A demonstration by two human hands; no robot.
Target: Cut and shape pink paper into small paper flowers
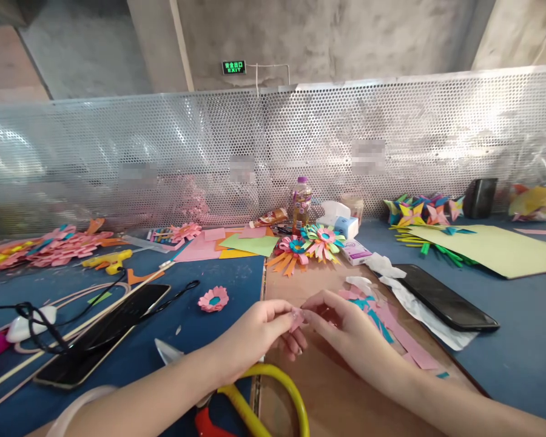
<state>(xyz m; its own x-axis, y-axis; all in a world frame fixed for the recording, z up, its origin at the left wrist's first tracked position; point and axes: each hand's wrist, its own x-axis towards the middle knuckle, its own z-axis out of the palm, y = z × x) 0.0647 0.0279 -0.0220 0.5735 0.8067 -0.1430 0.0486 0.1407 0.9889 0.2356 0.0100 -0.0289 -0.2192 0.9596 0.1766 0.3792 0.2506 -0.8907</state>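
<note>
My left hand [259,331] and my right hand [341,321] meet over a brown board [337,388], and both pinch one small pink paper piece [297,317] between their fingertips. Pink and teal paper scraps [382,321] lie just right of my right hand. Scissors with yellow handles [264,394] rest under my left forearm. A small pink paper flower with a teal centre [213,299] lies on the blue table to the left.
Two phones lie flat: one at the left [104,334], one at the right [446,296] on white tissue. Finished paper flowers [312,243], a bottle [301,203], coloured sheets [236,243], a yellow glue gun [107,261] and a perforated metal screen [273,152] stand behind.
</note>
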